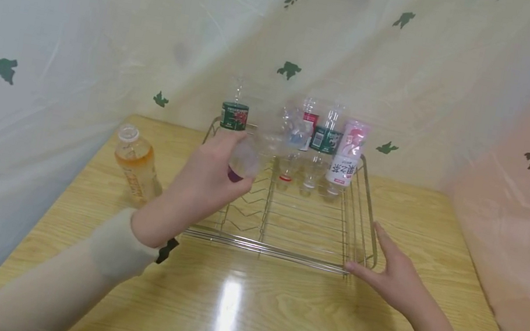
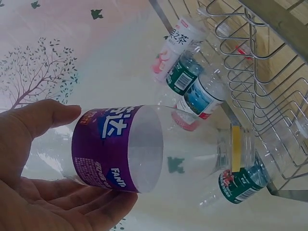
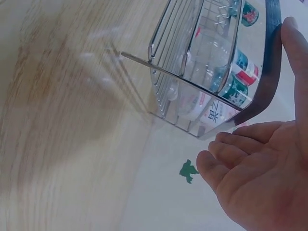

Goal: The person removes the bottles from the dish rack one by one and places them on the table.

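Note:
My left hand (image 1: 206, 164) grips a clear plastic Fanta bottle (image 2: 108, 149) with a purple label, thumb on one side and fingers on the other. In the left wrist view its neck, ringed in yellow, points toward the wire dish rack (image 1: 306, 233). At the rack's front right corner my right hand (image 1: 396, 277) rests with spread, fairly straight fingers, the thumb touching the rail. Neck down at the rack's back right stand several bottles, among them a pink-and-white labelled bottle (image 1: 346, 159) and a green-labelled bottle (image 1: 321, 140). Another green-labelled bottle (image 1: 234, 115) stands at the back left.
On the wooden table (image 1: 300, 325), left of the rack and close to my left forearm, stands a bottle with an orange-tinted label (image 1: 137, 166). A patterned curtain (image 1: 123, 34) hangs behind the table and along its sides.

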The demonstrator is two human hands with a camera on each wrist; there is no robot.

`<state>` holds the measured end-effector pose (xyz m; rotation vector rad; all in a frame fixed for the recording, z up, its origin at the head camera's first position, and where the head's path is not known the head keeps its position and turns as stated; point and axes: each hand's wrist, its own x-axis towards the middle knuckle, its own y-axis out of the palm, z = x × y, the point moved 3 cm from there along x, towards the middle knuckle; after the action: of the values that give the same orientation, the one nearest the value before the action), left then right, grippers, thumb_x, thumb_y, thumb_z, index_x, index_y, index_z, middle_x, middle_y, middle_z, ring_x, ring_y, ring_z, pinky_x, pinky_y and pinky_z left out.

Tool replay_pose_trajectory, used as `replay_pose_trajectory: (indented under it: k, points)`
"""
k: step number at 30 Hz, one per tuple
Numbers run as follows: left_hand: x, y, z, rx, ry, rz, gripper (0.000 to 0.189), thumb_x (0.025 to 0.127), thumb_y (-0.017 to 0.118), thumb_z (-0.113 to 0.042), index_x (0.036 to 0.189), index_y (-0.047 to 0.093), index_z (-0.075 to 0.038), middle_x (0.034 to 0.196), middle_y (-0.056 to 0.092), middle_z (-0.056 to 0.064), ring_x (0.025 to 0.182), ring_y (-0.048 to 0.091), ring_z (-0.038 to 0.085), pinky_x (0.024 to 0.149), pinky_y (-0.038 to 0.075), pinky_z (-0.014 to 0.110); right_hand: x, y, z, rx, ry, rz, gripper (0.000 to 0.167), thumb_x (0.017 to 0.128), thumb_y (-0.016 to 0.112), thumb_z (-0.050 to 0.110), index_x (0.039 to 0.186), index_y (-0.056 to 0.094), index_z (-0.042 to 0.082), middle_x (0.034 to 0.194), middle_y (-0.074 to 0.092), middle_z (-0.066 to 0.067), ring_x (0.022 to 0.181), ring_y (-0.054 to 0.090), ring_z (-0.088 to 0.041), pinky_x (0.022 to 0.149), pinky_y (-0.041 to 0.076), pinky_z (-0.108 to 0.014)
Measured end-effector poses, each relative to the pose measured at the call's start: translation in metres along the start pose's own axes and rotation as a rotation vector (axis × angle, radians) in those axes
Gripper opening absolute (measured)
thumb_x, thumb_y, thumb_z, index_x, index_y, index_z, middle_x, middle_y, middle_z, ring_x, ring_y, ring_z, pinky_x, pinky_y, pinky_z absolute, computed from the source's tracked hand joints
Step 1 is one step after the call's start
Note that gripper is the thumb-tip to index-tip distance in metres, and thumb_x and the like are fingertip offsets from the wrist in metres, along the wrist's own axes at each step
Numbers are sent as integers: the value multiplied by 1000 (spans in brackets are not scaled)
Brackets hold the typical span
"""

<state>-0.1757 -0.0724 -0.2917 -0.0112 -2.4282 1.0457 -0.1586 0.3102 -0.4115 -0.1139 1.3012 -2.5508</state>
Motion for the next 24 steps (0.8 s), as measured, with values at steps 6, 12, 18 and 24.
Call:
replay_pose_trajectory:
  k: [6,12,18,24]
  points:
    - [-1,2,-2,41,48,-14,69,81,81,-6,141,50,5,127,58,19,103,60,29,78,60,35,-3,-6,5,-13,-17,-37,117,86,78,54,164,0,16,164,12,-27,142,21,-57,107,26,-74]
    - [-2,3,-5,101,67,2,75,81,83,-7,145,46,7,135,56,23,108,60,33,82,60,37,-5,-12,15,-26,-49,-84,117,86,80,51,165,1,16,163,15,-28,142,23,-57,108,27,-73]
    - [-3,5,-6,144,113,-6,72,79,83,-6,142,49,9,127,60,24,104,59,33,80,60,38,-6,-19,27,-39,-79,-135,114,85,81,49,165,7,16,162,19,-28,140,26,-57,107,28,-73]
    - [-3,8,-7,181,119,4,70,80,82,-8,139,51,10,125,61,24,105,59,34,81,60,41,-5,-24,41,-68,-169,-223,111,83,86,39,164,15,14,160,27,-29,139,31,-56,106,31,-71]
